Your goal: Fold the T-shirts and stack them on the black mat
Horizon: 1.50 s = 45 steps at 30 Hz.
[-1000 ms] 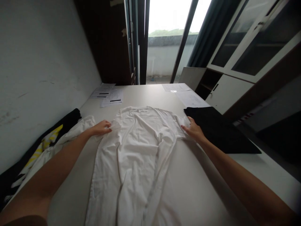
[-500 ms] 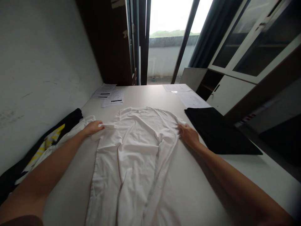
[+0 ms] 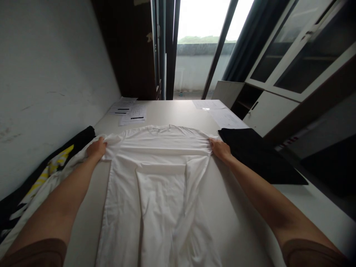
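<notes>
A white T-shirt (image 3: pixel 161 178) lies spread on the white table (image 3: pixel 178 109), its neckline toward the far end. My left hand (image 3: pixel 96 147) is closed on the sleeve at the left, and my right hand (image 3: pixel 220 149) grips the sleeve at the right. Between the hands the cloth is drawn taut across the chest, with a straight crease running sideways. Lower down, the body of the shirt is still rumpled, with long folds. The shirt's bottom edge runs out of view.
Folded black cloth (image 3: pixel 258 155) lies by the table's right edge. Along the left wall is a heap of black, white and yellow clothes (image 3: pixel 52 167). Paper sheets lie at the far left (image 3: pixel 133 114) and far right (image 3: pixel 226 116). White cabinets (image 3: pixel 272 111) stand at the right.
My left hand has moved left and a little nearer, pulling the sleeve outward. The shirt's upper part is wider and flatter. My right hand has stayed nearly in place on its sleeve.
</notes>
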### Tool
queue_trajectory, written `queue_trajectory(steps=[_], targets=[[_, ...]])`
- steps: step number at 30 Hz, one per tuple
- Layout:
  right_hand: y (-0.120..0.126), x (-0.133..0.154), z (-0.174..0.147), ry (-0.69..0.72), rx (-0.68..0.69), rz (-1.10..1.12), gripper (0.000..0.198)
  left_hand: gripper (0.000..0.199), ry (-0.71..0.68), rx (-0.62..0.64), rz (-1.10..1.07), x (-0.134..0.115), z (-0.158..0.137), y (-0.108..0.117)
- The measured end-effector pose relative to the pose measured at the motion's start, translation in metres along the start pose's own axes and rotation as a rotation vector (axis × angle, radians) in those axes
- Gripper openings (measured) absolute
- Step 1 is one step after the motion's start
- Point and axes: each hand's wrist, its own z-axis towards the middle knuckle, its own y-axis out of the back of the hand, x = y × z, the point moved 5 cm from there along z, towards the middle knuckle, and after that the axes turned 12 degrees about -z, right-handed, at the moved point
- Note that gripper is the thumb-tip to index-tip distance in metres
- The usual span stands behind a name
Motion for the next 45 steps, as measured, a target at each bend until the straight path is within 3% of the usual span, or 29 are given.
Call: queue_trajectory(steps=[4,9,14,17,19,21,24,27,30,34,38,42,45], targets=[[0.002,0.004,0.012,0.006,0.017,0.013,0.044,0.043,0.051,-0.115,0.161,-0.008,0.004,-0.001],[0.002,-0.007,0.019,-0.093,0.043,-0.029,0.044,0.042,0.115,-0.189,0.073,-0.002,0.018,0.001],[-0.001,-0.038,0.019,-0.183,0.02,-0.048,0.046,0.038,0.211,-0.153,-0.108,0.022,0.045,0.027],[0.001,-0.05,0.017,-0.202,0.002,0.023,0.045,0.03,0.192,-0.226,-0.135,0.028,0.05,0.051],[0.01,-0.047,0.008,-0.179,-0.07,0.07,0.045,0.028,0.159,-0.297,-0.135,0.026,0.044,0.061],[0.025,-0.036,-0.01,-0.116,-0.224,0.1,0.045,0.032,0.105,-0.351,-0.126,0.02,0.029,0.064],[0.047,-0.005,-0.058,0.085,-0.397,0.176,0.041,0.04,-0.086,-0.399,-0.089,0.004,-0.011,0.053],[0.055,0.038,-0.124,0.495,-0.319,0.297,0.037,0.038,-0.365,-0.326,-0.054,-0.012,-0.079,0.027],[0.061,0.071,-0.197,0.834,-0.255,0.355,0.04,0.041,-0.433,-0.155,-0.053,-0.011,-0.16,0.004],[0.074,0.102,-0.261,1.028,-0.218,0.372,0.057,0.046,-0.417,-0.053,0.082,-0.008,-0.262,0.003],[0.092,0.133,-0.296,1.243,-0.151,0.42,0.059,0.055,-0.353,0.05,0.238,-0.014,-0.342,0.016],[0.105,0.148,-0.316,1.345,-0.07,0.449,0.032,0.052,-0.424,0.1,0.334,-0.023,-0.406,0.018],[0.107,0.142,-0.327,1.339,-0.016,0.453,0.015,0.046,-0.451,0.087,0.361,-0.018,-0.431,0.018]])
